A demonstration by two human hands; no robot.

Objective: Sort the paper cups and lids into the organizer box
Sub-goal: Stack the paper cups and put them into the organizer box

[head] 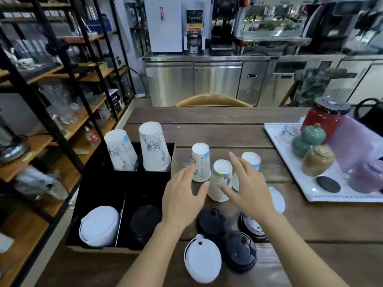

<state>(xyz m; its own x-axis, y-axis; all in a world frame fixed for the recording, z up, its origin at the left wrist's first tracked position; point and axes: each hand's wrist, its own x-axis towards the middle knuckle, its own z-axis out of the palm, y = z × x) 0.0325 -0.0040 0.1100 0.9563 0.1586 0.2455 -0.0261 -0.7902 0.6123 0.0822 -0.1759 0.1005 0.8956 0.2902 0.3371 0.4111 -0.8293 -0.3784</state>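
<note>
Hands: left hand [182, 200] and right hand [249, 188] open, empty, flanking inverted paper cup [220, 180]; likely light, crushable, so grip mid-wall gently.

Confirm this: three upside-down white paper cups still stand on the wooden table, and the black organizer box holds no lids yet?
Wrong on the lids. The head view shows the black organizer box already holding a white plastic lid and a black plastic lid. The three upside-down white paper cups stand on the wooden table.
</note>
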